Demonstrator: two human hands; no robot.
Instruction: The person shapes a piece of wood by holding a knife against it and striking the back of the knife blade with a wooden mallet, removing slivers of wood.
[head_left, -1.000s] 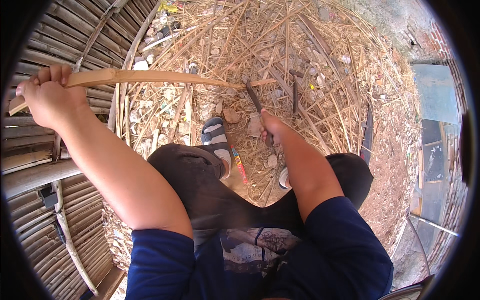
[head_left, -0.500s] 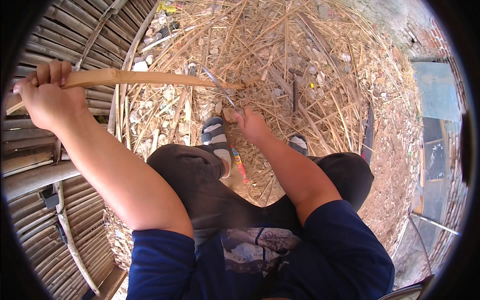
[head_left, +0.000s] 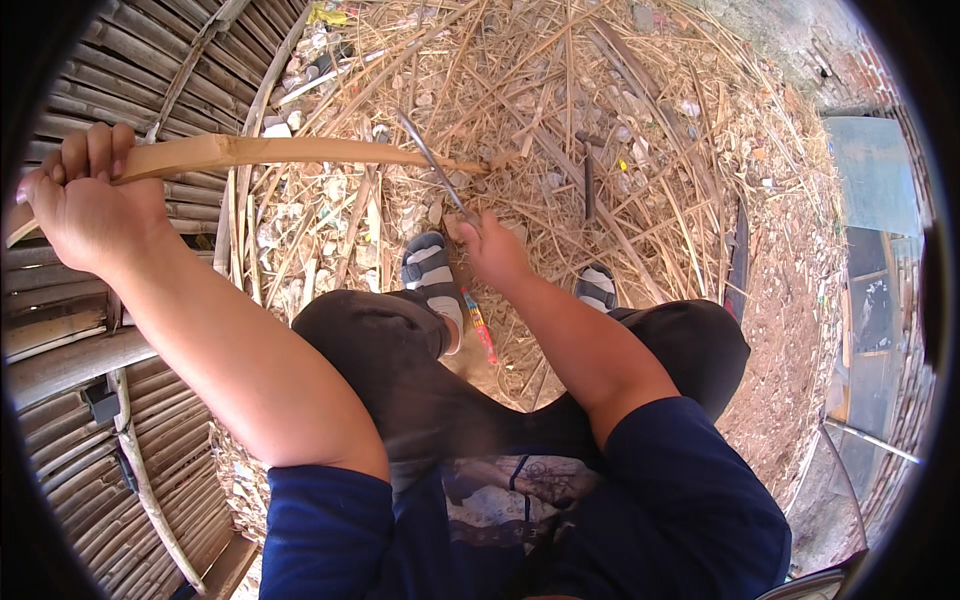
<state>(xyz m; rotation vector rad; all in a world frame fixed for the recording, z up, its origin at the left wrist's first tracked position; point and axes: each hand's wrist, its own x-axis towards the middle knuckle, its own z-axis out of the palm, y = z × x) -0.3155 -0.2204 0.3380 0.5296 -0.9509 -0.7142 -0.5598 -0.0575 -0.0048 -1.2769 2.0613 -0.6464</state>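
Observation:
My left hand point(head_left: 95, 205) is closed around the thick end of a long split bamboo strip point(head_left: 270, 150). From there the strip runs to the right across the view, and its thin tip lies over the littered ground. In my right hand point(head_left: 495, 250) is a knife point(head_left: 428, 155), gripped by the handle, which my fingers mostly hide. Its narrow blade slants up and to the left, crossing the strip close to the thin end. Whether the edge touches the bamboo, I cannot tell.
Bamboo shavings and splints point(head_left: 540, 60) cover the ground ahead. A hammer-like tool point(head_left: 588, 180) lies among them, right of the knife. A red wrapper point(head_left: 478, 325) is beside my sandalled foot point(head_left: 430, 265). On the left stands a bamboo-slat structure point(head_left: 90, 330); a brick wall point(head_left: 870, 75) is at right.
My right hand has shifted slightly left, and the knife blade now reaches farther up past the strip. The bamboo strip has risen a little in the view, still in my left hand.

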